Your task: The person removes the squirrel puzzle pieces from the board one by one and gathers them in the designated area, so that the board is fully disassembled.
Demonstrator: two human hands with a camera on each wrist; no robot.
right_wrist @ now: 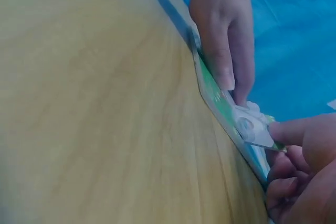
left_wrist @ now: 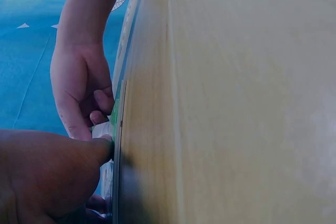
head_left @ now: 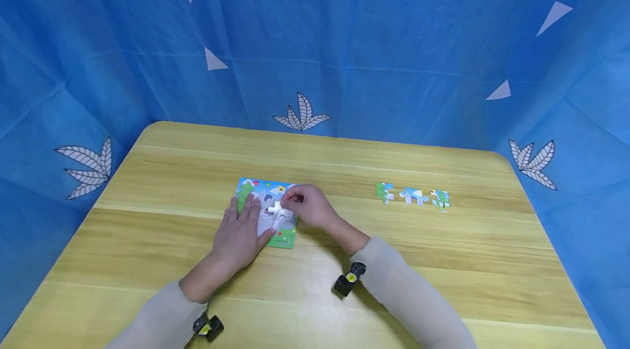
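Observation:
A jigsaw puzzle board (head_left: 285, 242) with a blue, grey and green picture lies flat on the table, left of the middle. My left hand (head_left: 237, 235) rests on its left side with the fingers spread and the thumb by the lower edge. Over the right part of the board, my right hand (head_left: 311, 205) pinches a puzzle piece between thumb and fingers. In the right wrist view this puzzle piece (right_wrist: 258, 130) looks whitish with some green and is tilted above the board. Whether it touches the board I cannot tell. The left palm covers some of the picture.
To the right on the wooden table (head_left: 374, 294) lie three loose puzzle pieces: a green one (head_left: 383, 192), a blue one (head_left: 414, 196) and another green-blue one (head_left: 441, 199). A blue curtain (head_left: 344, 21) with white shapes hangs around the back and sides.

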